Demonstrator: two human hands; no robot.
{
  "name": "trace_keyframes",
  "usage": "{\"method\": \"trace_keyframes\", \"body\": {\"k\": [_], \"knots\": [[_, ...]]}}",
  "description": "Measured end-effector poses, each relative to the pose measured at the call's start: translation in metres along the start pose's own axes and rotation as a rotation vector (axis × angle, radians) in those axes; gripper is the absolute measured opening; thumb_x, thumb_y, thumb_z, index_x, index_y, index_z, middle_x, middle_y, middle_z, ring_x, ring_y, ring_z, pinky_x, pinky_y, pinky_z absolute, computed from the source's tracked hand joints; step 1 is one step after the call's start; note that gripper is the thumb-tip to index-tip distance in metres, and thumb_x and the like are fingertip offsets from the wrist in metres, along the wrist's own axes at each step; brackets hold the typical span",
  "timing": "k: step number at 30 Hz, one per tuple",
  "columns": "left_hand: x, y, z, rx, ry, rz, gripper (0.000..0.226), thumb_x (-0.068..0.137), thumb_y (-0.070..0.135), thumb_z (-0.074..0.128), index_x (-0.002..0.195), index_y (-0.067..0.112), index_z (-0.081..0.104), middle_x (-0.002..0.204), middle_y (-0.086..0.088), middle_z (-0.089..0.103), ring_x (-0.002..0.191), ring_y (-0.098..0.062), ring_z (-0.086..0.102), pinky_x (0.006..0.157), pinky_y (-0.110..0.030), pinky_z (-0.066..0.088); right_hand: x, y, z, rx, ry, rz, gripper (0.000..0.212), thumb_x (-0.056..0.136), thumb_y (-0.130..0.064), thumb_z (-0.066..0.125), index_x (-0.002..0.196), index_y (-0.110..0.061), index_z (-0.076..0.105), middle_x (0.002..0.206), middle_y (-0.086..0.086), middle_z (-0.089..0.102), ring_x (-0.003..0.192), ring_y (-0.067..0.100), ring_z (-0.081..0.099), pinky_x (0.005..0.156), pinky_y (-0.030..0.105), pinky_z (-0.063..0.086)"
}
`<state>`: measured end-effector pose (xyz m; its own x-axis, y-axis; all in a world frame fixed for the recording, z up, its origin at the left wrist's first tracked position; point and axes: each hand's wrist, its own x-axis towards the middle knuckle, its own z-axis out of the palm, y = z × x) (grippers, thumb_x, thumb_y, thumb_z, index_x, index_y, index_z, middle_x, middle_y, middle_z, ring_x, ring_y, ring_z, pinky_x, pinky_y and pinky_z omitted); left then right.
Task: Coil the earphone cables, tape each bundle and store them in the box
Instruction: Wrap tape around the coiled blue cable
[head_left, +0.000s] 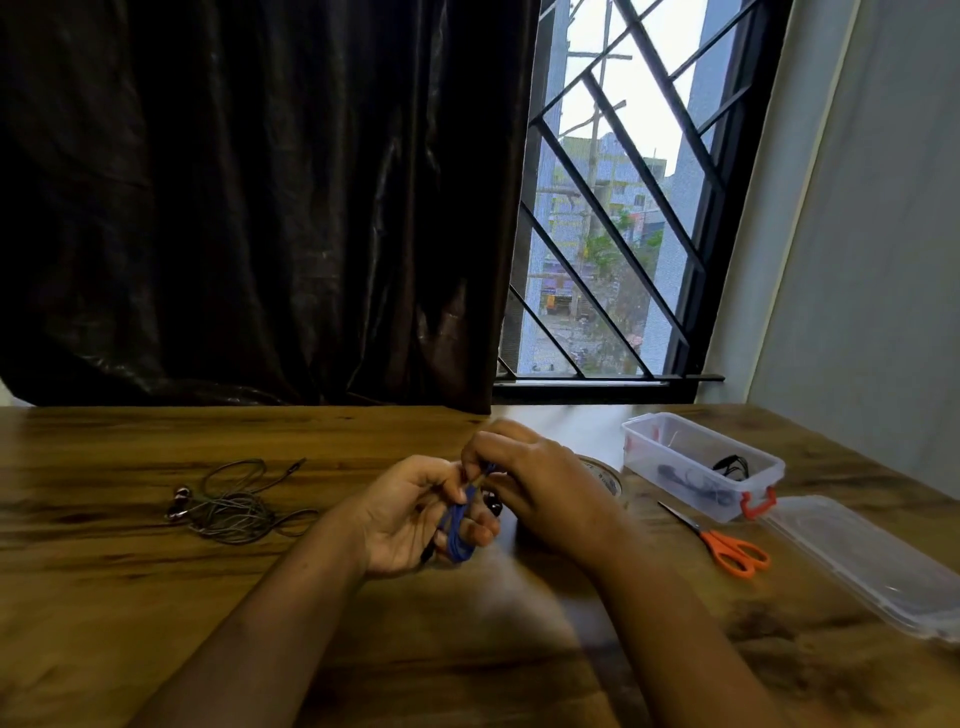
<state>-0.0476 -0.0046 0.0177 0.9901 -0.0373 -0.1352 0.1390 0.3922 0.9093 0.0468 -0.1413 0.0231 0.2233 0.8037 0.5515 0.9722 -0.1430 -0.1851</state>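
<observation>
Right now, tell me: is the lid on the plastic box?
No: the lid lies flat on the table, to the right of the open box.

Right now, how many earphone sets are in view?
3: a blue set wound on fingers of the left hand, a grey set loose on the table at left, dark cable in the open box at right. The box may hold more than one.

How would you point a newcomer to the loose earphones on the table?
On the wooden table, below the dark curtain, look left of the left hand. The grey earphones lie there in a loose tangle, untouched, unlike the blue cable gripped in that hand.
</observation>
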Motion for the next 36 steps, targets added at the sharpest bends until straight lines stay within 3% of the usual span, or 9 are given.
{"method": "trace_keyframes", "body": {"k": [6,10,14,19,21,23,25,28,36], "knots": [[0.008,0.003,-0.012,0.12,0.046,0.123,0.047,0.076,0.012,0.067,0.119,-0.004,0.056,0.09,-0.017,0.065,0.066,-0.018,0.066,0.057,-0.027,0.056,-0.005,0.006,-0.003,-0.067,0.075,0.105,0.012,0.094,-0.024,0.05,0.104,-0.028,0.056,0.109,-0.012,0.052,0.087,0.006,0.054,0.07,0.017,0.045],[0.015,0.002,-0.004,0.273,0.227,0.281,0.032,0.079,0.004,0.066,0.11,0.01,0.059,0.076,-0.006,0.066,0.06,-0.011,0.062,0.052,-0.023,0.05,-0.007,0.007,-0.001,-0.185,0.115,0.185,0.016,0.097,-0.03,0.046,0.11,-0.029,0.054,0.111,-0.01,0.052,0.086,0.014,0.059,0.07,0.03,0.05],[0.021,-0.002,0.005,0.534,0.34,0.446,0.023,0.077,0.007,0.072,0.097,0.013,0.062,0.059,-0.003,0.06,0.05,-0.009,0.057,0.049,-0.02,0.048,-0.006,0.009,0.001,-0.227,0.126,0.248,0.018,0.099,-0.029,0.043,0.112,-0.028,0.055,0.113,-0.009,0.053,0.086,0.016,0.059,0.07,0.028,0.049],[0.029,-0.009,0.004,0.661,0.464,0.64,0.011,0.08,0.006,0.07,0.084,0.016,0.068,0.068,-0.017,0.063,0.054,-0.012,0.057,0.05,-0.019,0.048,-0.006,0.013,0.006,-0.278,0.144,0.295,0.014,0.097,-0.027,0.048,0.109,-0.03,0.055,0.11,-0.01,0.052,0.084,0.016,0.06,0.056,0.021,0.036],[0.031,-0.011,0.005,0.739,0.5,0.689,0.011,0.082,0.008,0.069,0.081,0.019,0.068,0.07,-0.012,0.065,0.056,-0.007,0.058,0.051,-0.017,0.047,-0.006,0.014,0.007,-0.271,0.145,0.309,0.014,0.098,-0.029,0.049,0.11,-0.029,0.056,0.109,-0.009,0.052,0.083,0.015,0.058,0.053,0.015,0.027],[0.032,-0.012,0.007,0.788,0.518,0.724,0.013,0.084,0.009,0.067,0.08,0.021,0.067,0.072,-0.007,0.066,0.059,-0.003,0.058,0.053,-0.015,0.047,-0.006,0.014,0.006,-0.249,0.138,0.32,0.018,0.099,-0.036,0.044,0.11,-0.026,0.056,0.108,-0.007,0.052,0.083,0.014,0.057,0.055,0.018,0.032],[0.033,-0.014,0.007,0.857,0.537,0.738,0.01,0.085,0.011,0.065,0.081,0.021,0.065,0.077,-0.01,0.065,0.065,-0.011,0.059,0.057,-0.023,0.049,-0.006,0.015,0.006,-0.202,0.129,0.331,0.022,0.099,-0.039,0.043,0.109,-0.025,0.058,0.106,-0.006,0.053,0.081,0.011,0.054,0.058,0.018,0.036],[0.035,-0.017,0.004,0.955,0.54,0.743,0.004,0.088,0.013,0.062,0.085,0.016,0.063,0.079,-0.011,0.061,0.072,-0.023,0.057,0.062,-0.034,0.047,-0.005,0.017,0.007,-0.125,0.123,0.338,0.021,0.098,-0.037,0.047,0.107,-0.023,0.061,0.1,-0.007,0.054,0.076,0.006,0.047,0.055,0.012,0.028],[0.039,-0.021,0.001,1.153,0.562,0.805,0.005,0.094,0.011,0.05,0.093,0.015,0.053,0.085,0.013,0.046,0.076,0.0,0.045,0.063,-0.011,0.038,-0.002,0.02,0.009,0.123,0.095,0.385,0.011,0.096,-0.03,0.053,0.087,-0.026,0.057,0.088,-0.011,0.051,0.073,0.003,0.049,0.057,0.012,0.032]]}}
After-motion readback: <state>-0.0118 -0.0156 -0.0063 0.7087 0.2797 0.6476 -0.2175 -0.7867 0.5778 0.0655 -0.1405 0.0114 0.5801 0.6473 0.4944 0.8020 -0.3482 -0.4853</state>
